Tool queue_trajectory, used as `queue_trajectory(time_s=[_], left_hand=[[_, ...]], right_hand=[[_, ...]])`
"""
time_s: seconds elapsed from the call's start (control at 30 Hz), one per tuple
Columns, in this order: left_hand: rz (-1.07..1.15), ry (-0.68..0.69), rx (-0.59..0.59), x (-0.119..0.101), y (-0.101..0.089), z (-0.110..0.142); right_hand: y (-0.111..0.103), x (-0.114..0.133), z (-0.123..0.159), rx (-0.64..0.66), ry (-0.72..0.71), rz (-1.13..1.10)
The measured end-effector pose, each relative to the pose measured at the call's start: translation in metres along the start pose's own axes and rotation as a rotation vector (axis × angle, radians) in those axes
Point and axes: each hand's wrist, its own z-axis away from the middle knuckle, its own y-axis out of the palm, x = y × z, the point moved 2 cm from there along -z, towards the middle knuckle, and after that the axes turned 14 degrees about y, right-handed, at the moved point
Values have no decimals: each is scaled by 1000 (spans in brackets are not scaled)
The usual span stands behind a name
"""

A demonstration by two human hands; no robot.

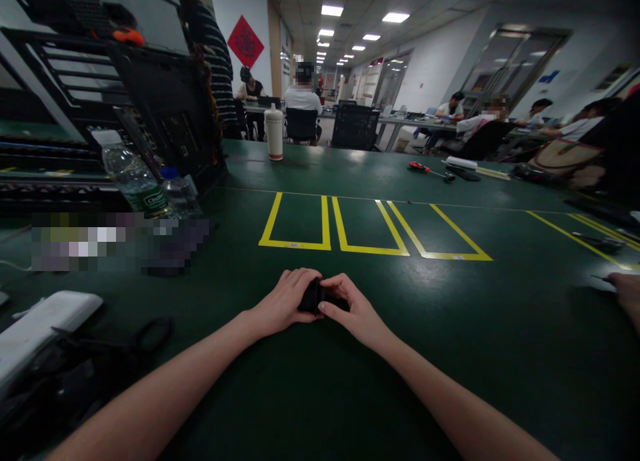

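Both hands meet over the green table (pixel 280 394), just this side of the yellow tape outlines (pixel 300 246). My left hand (pixel 289 298) is wrapped round a small black object (pixel 311 297), its thumb below and fingers over the top. From the other side, the thumb and fingertips of my right hand (pixel 353 306) pinch the same object's right edge. Most of the object is covered by my fingers, and its exact kind cannot be made out.
Left stand water bottles (pixel 135 178), a black computer case (pixel 170 108), a white power strip (pixel 65 321) and dark cables (pixel 90 374). Farther back are a white cup (pixel 273 134) and a red screwdriver (pixel 425 169). Another person's hand (pixel 627 294) reaches in at the right edge.
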Motion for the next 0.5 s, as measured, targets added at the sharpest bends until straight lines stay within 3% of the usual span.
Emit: queue_trajectory(time_s=[0.27,0.5], left_hand=[[-4,11,-1,-2,-2,0],[-39,8,-9,2,2,0]], right_hand=[[-2,-6,-3,7,51,-26],[0,-6,-3,21,1,-45]])
